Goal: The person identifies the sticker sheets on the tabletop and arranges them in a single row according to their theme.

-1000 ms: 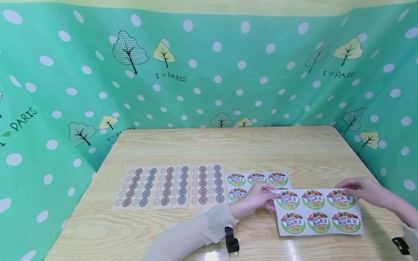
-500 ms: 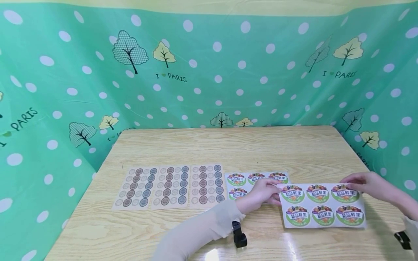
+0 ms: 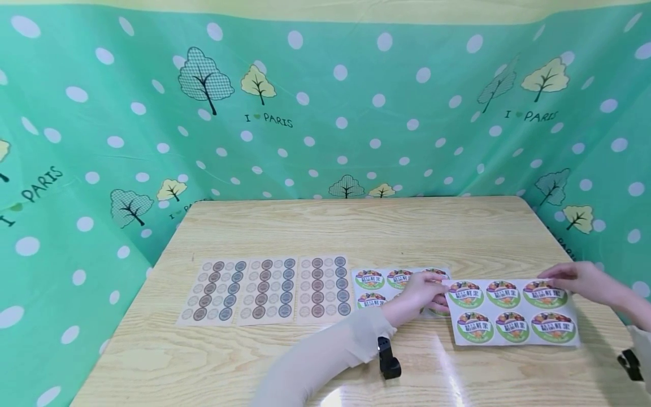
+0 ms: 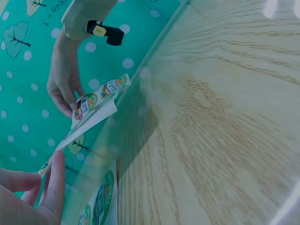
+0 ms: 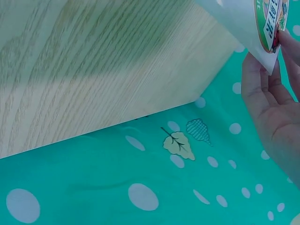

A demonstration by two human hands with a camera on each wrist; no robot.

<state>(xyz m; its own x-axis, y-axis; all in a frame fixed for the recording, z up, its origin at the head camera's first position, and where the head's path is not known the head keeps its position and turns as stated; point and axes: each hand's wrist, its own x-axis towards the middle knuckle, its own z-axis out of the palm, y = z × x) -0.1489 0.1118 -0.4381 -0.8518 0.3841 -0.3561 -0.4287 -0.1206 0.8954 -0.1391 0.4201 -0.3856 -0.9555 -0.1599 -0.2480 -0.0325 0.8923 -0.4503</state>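
Note:
A white sticker sheet (image 3: 528,309) with two rows of round fruit labels is held up between both hands at the right of the table. My left hand (image 3: 421,294) pinches its upper left corner, and my right hand (image 3: 585,281) pinches the upper right one. In the left wrist view the raised sheet (image 4: 89,117) shows nearly edge-on, above the wood. The right wrist view shows thumb and fingers of my right hand (image 5: 276,103) on one corner of the sheet. A second fruit-label sheet (image 3: 383,280) lies flat behind my left hand, which partly hides it.
Three beige sheets of small round stickers lie in a row to the left: a left sheet (image 3: 212,291), a middle sheet (image 3: 267,291) and a right sheet (image 3: 324,288). The wooden table (image 3: 351,226) ends at a green dotted curtain (image 3: 285,130).
Both hands have carried the held sheet to the right and a little away from the table's near edge. The flat sheets have stayed where they were.

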